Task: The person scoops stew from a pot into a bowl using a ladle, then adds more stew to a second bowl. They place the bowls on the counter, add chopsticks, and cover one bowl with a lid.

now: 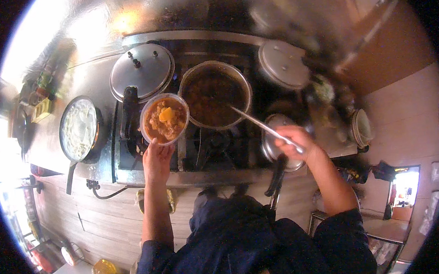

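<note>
My left hand (157, 159) is closed on the near rim of a round, clear-sided bowl (149, 136). Brown, chunky stew (165, 126) fills it, with an orange-yellow piece on top. The bowl is held just left of a large metal pot (250, 93) of dark brown stew (212, 95). In my right hand (295, 142) is the long metal handle of a ladle (264, 128). It slants down to the left over the pot's right rim. Its far end dips into the stew, where its shape is hidden.
A lidded pressure cooker (144, 71) stands behind the bowl on the black stove (215, 154). To its left is a frying pan (80, 129) with whitish contents. A black-handled metal pan (274, 149) lies under my right hand. Farther back is a metal lid (284, 64); stacked bowls (362, 128) stand at right.
</note>
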The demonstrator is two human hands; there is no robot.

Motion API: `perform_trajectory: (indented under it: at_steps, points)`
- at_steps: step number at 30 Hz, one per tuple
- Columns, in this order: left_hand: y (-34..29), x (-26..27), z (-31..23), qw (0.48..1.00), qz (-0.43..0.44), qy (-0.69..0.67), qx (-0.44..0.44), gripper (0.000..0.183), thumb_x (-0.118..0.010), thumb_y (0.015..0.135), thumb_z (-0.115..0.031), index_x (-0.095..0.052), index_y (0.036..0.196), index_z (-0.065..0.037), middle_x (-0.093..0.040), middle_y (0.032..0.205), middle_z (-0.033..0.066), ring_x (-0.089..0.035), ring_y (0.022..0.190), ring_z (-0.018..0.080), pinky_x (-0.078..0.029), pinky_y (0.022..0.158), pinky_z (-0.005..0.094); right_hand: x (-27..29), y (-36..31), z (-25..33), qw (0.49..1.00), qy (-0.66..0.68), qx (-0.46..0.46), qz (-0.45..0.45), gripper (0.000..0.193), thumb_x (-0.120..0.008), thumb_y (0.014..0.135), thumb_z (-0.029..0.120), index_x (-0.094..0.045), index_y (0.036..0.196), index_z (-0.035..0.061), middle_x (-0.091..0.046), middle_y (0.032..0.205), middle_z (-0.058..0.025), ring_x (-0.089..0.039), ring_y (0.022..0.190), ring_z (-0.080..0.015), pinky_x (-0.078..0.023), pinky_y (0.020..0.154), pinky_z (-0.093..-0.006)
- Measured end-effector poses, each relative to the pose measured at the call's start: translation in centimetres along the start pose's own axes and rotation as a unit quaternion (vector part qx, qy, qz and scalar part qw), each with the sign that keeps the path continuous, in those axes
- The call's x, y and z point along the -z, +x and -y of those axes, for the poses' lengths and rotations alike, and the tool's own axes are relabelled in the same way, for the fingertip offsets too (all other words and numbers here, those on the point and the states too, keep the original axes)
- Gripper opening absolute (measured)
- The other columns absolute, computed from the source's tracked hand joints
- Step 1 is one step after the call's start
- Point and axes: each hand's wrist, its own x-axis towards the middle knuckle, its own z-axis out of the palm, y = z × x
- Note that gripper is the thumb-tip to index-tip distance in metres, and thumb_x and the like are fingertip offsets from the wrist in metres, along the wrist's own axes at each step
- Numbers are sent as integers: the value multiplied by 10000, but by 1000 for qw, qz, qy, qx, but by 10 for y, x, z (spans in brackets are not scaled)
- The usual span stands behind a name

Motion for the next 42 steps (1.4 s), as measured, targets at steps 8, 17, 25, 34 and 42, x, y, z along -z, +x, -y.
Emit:
perform_trajectory:
  at_steps: [8,17,25,34,42]
  points:
    - [-8,0,-1,1000,-11,-12,17,420,-641,980,-302,-564,1239,19,-667,1149,123,-671,1035,255,-555,968,423,18,15,38,995,-3,-88,38,298,-458,1055,248,-582,1252,62,-582,747,-33,-399,426,-38,-300,348,-189]
    - [-1,-9,-3,999,-8,-10,39,427,-661,969,-309,-563,1248,-2,-663,1121,107,-671,1040,261,-541,995,459,24,22,15,993,-119,-1,-9,211,-489,1046,235,-594,1154,87,-580,721,-28,-427,407,-56,-293,335,-218]
    - [12,-4,0,1000,-1,11,27,430,-667,967,-327,-577,1250,-15,-656,1176,97,-642,1095,226,-519,1005,442,-3,-19,-23,968,-234,78,-52,459,-542,1017,221,-498,1452,83,-566,715,-6,-448,427,-73,-342,363,-242]
    - [24,-14,8,999,40,26,18,462,-663,962,-365,-551,1303,-74,-634,1225,116,-632,1107,278,-494,990,437,-60,-109,-5,929,-327,158,-69,517,-534,984,166,-480,1482,42,-550,691,-3,-432,433,-64,-348,386,-236]
    - [24,-50,28,998,45,10,38,368,-664,967,-309,-598,1192,-25,-663,1127,98,-654,1053,233,-518,938,381,-83,-142,-26,890,-395,201,-108,548,-557,976,112,-456,1512,57,-561,683,10,-460,472,-46,-395,431,-233]
